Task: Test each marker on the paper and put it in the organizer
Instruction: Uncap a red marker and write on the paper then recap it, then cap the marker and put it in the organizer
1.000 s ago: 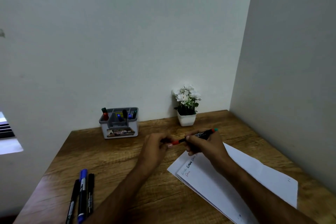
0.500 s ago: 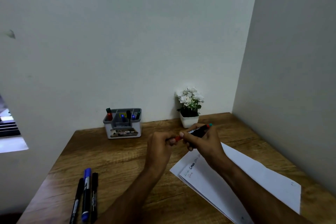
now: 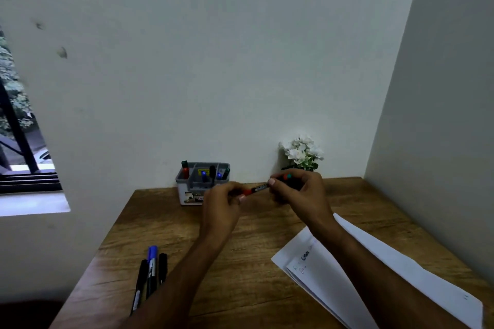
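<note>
Both hands hold one black marker [image 3: 259,188] with a red end above the wooden desk [image 3: 267,235]. My right hand [image 3: 299,192] grips its barrel. My left hand [image 3: 223,201] is closed at its red end, where the cap sits. The grey organizer [image 3: 200,185] stands at the desk's back edge, just behind my left hand, with several markers upright in it. White paper [image 3: 374,270] with a few coloured scribbles lies at the right under my right forearm. Three more markers [image 3: 151,272], one blue-capped between two black, lie at the front left.
A small white pot of white flowers [image 3: 300,153] stands at the back right, partly hidden by my right hand. Walls close the desk at the back and the right. A window [image 3: 18,128] is at the far left.
My hands have come together on the marker, closing the gap at its red end, and have moved away from the paper toward the organizer. The view has tilted up.
</note>
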